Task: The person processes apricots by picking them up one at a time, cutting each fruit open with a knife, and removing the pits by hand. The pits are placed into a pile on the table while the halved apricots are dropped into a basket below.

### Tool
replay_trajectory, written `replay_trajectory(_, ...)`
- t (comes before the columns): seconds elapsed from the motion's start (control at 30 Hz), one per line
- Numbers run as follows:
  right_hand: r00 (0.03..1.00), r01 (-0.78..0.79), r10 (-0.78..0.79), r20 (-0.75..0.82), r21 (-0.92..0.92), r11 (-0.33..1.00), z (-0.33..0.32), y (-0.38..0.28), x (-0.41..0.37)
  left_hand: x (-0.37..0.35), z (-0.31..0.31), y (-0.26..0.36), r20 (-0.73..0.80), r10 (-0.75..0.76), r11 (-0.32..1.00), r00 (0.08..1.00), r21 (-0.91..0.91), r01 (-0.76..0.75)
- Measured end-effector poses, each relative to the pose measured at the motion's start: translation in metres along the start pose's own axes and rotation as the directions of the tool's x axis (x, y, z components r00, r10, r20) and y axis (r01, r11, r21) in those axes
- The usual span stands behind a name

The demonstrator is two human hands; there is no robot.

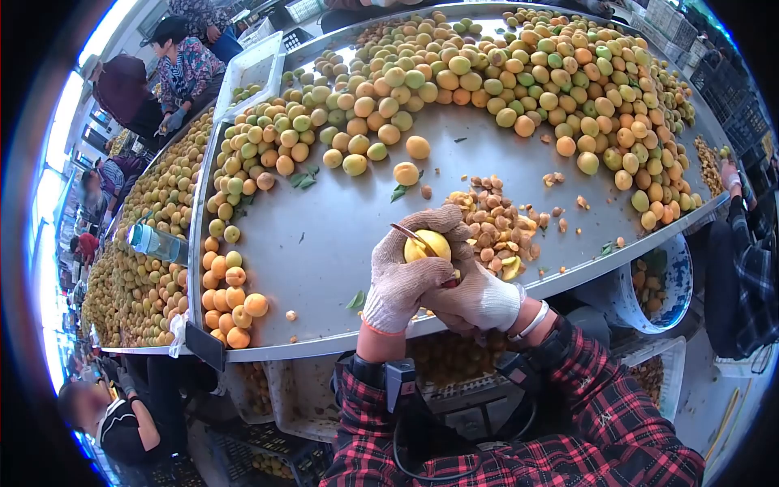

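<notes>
A yellow apricot (428, 246) sits in my left hand (398, 280), whose gloved fingers wrap round it above the table's front edge. Across the fruit lies the thin, dark blade of a small knife (410, 234). My right hand (480, 296), also gloved, is closed against the left one, and a bit of red that looks like the knife's handle shows at its fingers. Most of that grip is hidden. Just beyond my hands, a heap of apricot pits (495, 219) with some yellow flesh scraps lies on the metal table (316, 243).
Apricots (462, 73) are piled along the table's back and right, with more (231, 304) at the left edge. A water bottle (154, 242) lies on the neighbouring table. A bucket (661, 284) stands at front right. Other people (182, 69) work on both sides.
</notes>
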State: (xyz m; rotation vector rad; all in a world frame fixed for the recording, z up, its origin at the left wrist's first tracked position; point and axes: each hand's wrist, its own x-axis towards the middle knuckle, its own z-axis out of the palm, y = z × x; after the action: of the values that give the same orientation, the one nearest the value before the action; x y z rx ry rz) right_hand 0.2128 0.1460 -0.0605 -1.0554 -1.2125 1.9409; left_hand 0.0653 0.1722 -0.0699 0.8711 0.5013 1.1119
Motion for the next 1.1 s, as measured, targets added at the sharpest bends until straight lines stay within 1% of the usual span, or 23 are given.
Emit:
replay_trajectory(0.13, 0.995, 0.057, -0.064, -0.075, -0.087, 0.995, 0.002, -0.006, 0.002, 0.003, 0.005, -0.003, -0.088, -0.007, 0.999, 0.996, 0.039, 0.01)
replay_trajectory(0.2, 0.988, 0.103, -0.126, -0.085, -0.229, 0.968, -0.007, 0.005, 0.01, 0.005, 0.011, -0.008, -0.306, 0.151, 0.97, 0.94, 0.229, -0.082)
replay_trajectory(0.23, 0.988, 0.104, -0.127, -0.087, -0.229, 0.968, -0.013, 0.013, 0.014, 0.007, 0.008, -0.007, -0.305, 0.151, 0.97, 0.94, 0.229, -0.081)
replay_trajectory(0.3, 0.971, 0.184, -0.238, -0.036, -0.525, 0.831, -0.025, 0.026, 0.016, 0.01, -0.005, -0.003, -0.393, 0.328, 0.942, 0.859, 0.062, -0.331)
replay_trajectory(0.37, 0.971, 0.185, -0.237, -0.008, -0.599, 0.779, -0.036, 0.027, 0.015, 0.009, -0.013, 0.0, -0.436, 0.335, 0.938, 0.836, 0.073, -0.338)
replay_trajectory(0.43, 0.835, 0.456, -0.531, -0.14, -0.364, 0.812, -0.033, 0.015, 0.02, 0.008, -0.014, 0.0, -0.418, 0.354, 0.935, 0.837, 0.157, -0.317)
replay_trajectory(0.47, 0.943, 0.156, -0.178, -0.283, -0.097, 0.983, -0.034, -0.005, 0.004, 0.009, -0.009, -0.002, -0.386, 0.332, 0.936, 0.861, 0.246, -0.251)
replay_trajectory(0.5, 0.966, 0.161, -0.159, -0.203, -0.005, 0.987, -0.044, -0.01, 0.001, 0.008, -0.003, -0.007, -0.383, 0.326, 0.938, 0.864, 0.242, -0.247)
replay_trajectory(0.57, 0.965, 0.181, -0.188, -0.185, -0.055, 0.982, -0.05, -0.009, 0.001, 0.007, 0.008, -0.018, -0.137, 0.332, 0.816, 0.933, 0.538, -0.212)
replay_trajectory(0.6, 0.964, 0.179, -0.186, -0.192, -0.05, 0.982, -0.049, -0.002, 0.004, 0.006, 0.014, -0.02, -0.101, 0.244, 0.778, 0.965, 0.614, -0.133)
replay_trajectory(0.63, 0.951, 0.243, -0.238, -0.198, 0.002, 0.97, -0.047, 0.006, 0.012, 0.006, 0.018, -0.021, -0.073, 0.15, 0.725, 0.986, 0.686, -0.06)
replay_trajectory(0.67, 0.935, 0.306, -0.29, -0.204, 0.052, 0.951, -0.046, 0.012, 0.016, 0.007, 0.012, -0.029, 0.067, 0.304, 0.49, 0.95, 0.844, -0.216)
replay_trajectory(0.7, 0.935, 0.305, -0.288, -0.208, 0.054, 0.951, -0.043, 0.008, 0.014, 0.008, 0.011, -0.031, 0.068, 0.3, 0.492, 0.952, 0.844, -0.215)
replay_trajectory(0.77, 0.982, 0.175, -0.154, -0.106, 0.236, 0.956, -0.037, -0.003, 0.008, 0.01, 0.009, -0.031, 0.239, 0.497, 0.153, 0.834, 0.922, -0.356)
replay_trajectory(0.8, 0.899, 0.423, -0.435, -0.06, -0.15, 0.894, -0.038, 0.003, 0.018, 0.011, 0.009, -0.029, 0.239, 0.498, 0.151, 0.834, 0.923, -0.355)
replay_trajectory(0.83, 0.898, 0.423, -0.435, -0.059, -0.148, 0.894, -0.04, 0.01, 0.017, 0.011, 0.01, -0.027, 0.302, 0.549, 0.026, 0.779, 0.926, -0.377)
replay_trajectory(0.87, 0.952, 0.284, -0.278, -0.131, 0.037, 0.958, -0.041, 0.016, 0.016, 0.011, 0.01, -0.026, 0.369, 0.587, -0.101, 0.72, 0.916, -0.388)
replay_trajectory(0.9, 0.98, 0.141, -0.102, -0.171, 0.23, 0.963, -0.035, 0.013, 0.015, 0.011, 0.01, -0.027, 0.37, 0.586, -0.101, 0.721, 0.916, -0.388)
replay_trajectory(0.93, 0.954, 0.252, -0.217, -0.207, 0.158, 0.955, -0.034, 0.029, 0.026, 0.011, 0.009, -0.029, 0.343, 0.585, -0.055, 0.735, 0.921, -0.385)
replay_trajectory(0.97, 0.954, 0.252, -0.217, -0.208, 0.159, 0.955, -0.031, 0.035, 0.028, 0.011, 0.008, -0.031, 0.315, 0.582, -0.01, 0.75, 0.925, -0.381)
replay_trajectory(1.03, 0.901, 0.32, -0.286, -0.327, 0.054, 0.946, -0.024, 0.033, 0.029, 0.012, 0.007, -0.033, 0.303, 0.585, -0.004, 0.753, 0.929, -0.37)
replay_trajectory(1.07, 0.924, 0.248, -0.147, -0.353, 0.259, 0.933, -0.022, 0.031, 0.029, 0.013, 0.007, -0.034, 0.29, 0.59, 0.001, 0.753, 0.933, -0.36)
replay_trajectory(1.1, 0.924, 0.247, -0.147, -0.353, 0.26, 0.933, -0.019, 0.027, 0.028, 0.013, 0.007, -0.035, 0.289, 0.59, 0.002, 0.754, 0.933, -0.359)
